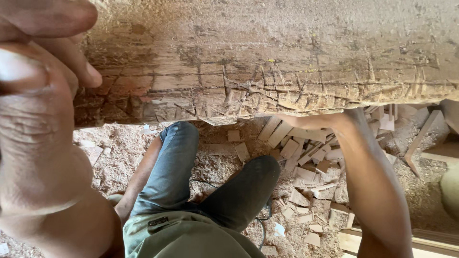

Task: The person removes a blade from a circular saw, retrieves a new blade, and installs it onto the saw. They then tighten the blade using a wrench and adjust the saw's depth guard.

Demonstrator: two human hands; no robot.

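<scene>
L hand [40, 110]: closest to lens, fingers curled on end of scarred timber beam [267, 57].
R hand [306, 120]: under beam's edge, fingers hidden, grip can't tell.
Floor: offcut blocks [306, 167], sawdust [119, 157].

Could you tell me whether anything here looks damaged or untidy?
Yes: the wooden beam is scored with cracks and cuts along its lower edge, and offcuts lie scattered over the sawdust below.
</scene>
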